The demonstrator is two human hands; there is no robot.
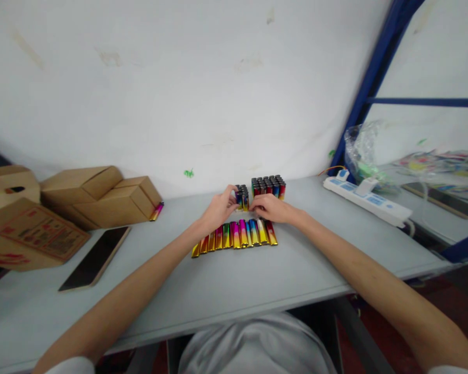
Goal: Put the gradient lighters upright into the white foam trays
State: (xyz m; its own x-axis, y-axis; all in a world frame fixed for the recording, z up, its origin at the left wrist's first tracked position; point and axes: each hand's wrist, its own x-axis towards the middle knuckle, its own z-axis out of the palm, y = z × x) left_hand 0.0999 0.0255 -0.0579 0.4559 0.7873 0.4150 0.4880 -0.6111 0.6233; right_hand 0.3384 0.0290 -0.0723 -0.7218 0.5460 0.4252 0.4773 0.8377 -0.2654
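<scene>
Cardboard boxes (97,200) and a phone (95,257) lie left; a power strip (368,200) lies right.

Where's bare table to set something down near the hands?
Bare grey table lies between the row of rainbow metallic lighters and white power strip, and between that row and the dark phone. It is crowded around both hands and the upright lighters.

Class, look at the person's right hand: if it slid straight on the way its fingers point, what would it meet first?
The right hand points left, so it would probably first meet the small lighter cluster that the left hand grips; depth is unclear.
</scene>
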